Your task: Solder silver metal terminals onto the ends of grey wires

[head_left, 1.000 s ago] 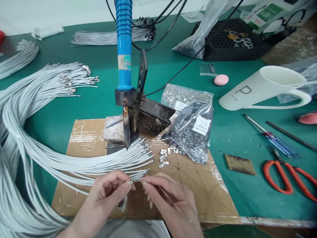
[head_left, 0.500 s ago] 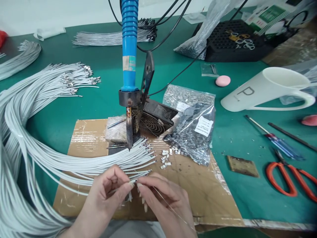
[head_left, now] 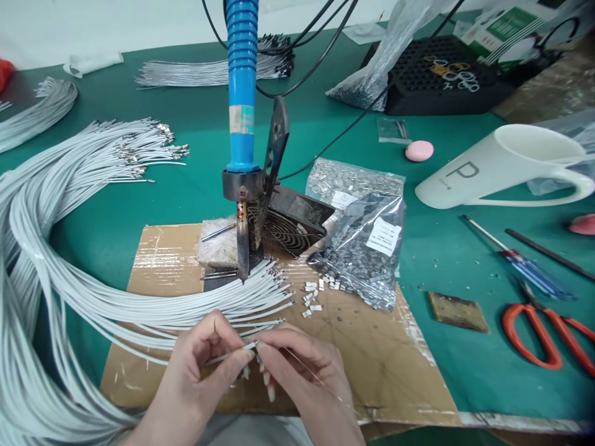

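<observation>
My left hand (head_left: 204,359) pinches a white wire (head_left: 218,357) between thumb and forefinger, low over the cardboard. Against it, my right hand (head_left: 302,365) is closed at the wire's tip; whatever small piece sits between those fingertips is hidden. A thin strand like solder wire (head_left: 320,381) runs through the right hand toward the lower right. Just beyond lies a bundle of white wires (head_left: 204,303) with bared ends. A blue-handled soldering iron (head_left: 242,80) stands upright in a clamp, its tip (head_left: 242,254) pointing down above the bundle.
Loose metal terminals (head_left: 312,297) lie beside two plastic bags of parts (head_left: 362,248). A small fan (head_left: 297,217) sits behind the iron. To the right are a white mug (head_left: 493,167), a screwdriver (head_left: 525,266), orange-handled scissors (head_left: 530,334) and a brown block (head_left: 458,311).
Both hands stay together with fingertips meeting. The right hand has shifted slightly left and down, and the white wire shows more between the left fingers.
</observation>
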Available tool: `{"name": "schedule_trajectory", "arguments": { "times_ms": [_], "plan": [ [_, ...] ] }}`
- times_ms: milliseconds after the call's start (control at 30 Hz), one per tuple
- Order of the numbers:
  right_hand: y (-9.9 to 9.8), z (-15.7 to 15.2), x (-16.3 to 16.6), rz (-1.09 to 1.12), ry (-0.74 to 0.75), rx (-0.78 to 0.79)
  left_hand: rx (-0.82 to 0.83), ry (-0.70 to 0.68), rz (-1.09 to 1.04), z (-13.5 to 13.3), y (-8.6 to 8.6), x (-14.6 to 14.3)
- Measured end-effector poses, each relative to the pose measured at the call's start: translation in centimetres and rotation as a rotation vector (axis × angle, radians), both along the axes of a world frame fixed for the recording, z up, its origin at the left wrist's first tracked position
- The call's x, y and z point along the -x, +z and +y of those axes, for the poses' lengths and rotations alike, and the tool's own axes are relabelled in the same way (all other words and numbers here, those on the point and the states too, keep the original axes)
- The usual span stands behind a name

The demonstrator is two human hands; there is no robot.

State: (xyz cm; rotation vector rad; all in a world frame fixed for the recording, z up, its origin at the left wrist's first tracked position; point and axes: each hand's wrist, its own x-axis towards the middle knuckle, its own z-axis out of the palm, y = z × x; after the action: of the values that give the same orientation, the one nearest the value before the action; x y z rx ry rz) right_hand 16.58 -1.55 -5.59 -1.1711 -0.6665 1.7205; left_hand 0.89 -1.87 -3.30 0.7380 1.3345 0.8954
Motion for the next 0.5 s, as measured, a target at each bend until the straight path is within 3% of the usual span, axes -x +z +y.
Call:
{"name": "schedule_trajectory", "arguments": {
  "times_ms": [300, 500],
  "plan": [
    [-0.1, 0.5, -0.7, 0.092, 0.110, 0.168, 0.001, -0.049, -0.094, -0.2, 0.1, 0.4],
    [0.0, 0.8, -1.3, 0.099, 0.133, 0.209, -0.021, -0.105, -0.012, -0.4, -0.2, 0.8]
  ]
}}
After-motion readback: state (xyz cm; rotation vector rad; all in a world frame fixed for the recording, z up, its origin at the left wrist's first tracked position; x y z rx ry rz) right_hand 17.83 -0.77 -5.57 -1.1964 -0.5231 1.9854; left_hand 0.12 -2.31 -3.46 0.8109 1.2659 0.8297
